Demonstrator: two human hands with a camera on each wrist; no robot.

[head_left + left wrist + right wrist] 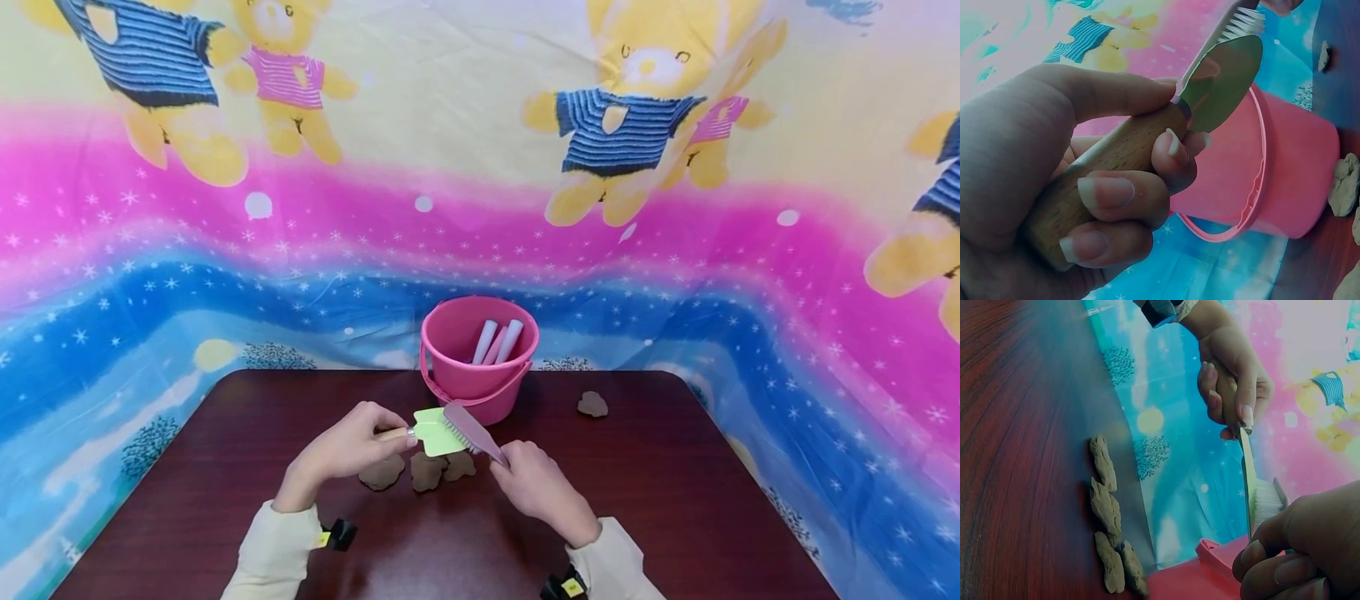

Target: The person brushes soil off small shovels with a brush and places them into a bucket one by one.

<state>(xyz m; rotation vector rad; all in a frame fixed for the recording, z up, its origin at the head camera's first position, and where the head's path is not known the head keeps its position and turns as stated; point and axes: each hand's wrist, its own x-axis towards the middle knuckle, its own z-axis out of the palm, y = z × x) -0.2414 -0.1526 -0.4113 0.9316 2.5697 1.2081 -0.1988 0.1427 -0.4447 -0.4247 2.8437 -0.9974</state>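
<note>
My left hand [348, 446] grips the wooden handle [1110, 153] of a small hand trowel whose light green blade [431, 432] points to the right. With my right hand [543, 483] I hold the handle end of a dusty-pink brush [471, 423]. Its white bristles [1266, 503] lie against the trowel blade, as seen in the right wrist view. Both tools are held above the table, over flat brown clay-like lumps, among them a left one [381, 472] and a middle one [426, 473]. Part of the brush handle is hidden by my right fingers.
A pink bucket [495, 407] stands behind the tools, its handle hanging down in front. Pale and pink sticks [510, 340] poke up inside it. Another brown lump [592, 405] lies at the back right of the dark table [675, 492]. A printed cloth [360, 225] hangs behind.
</note>
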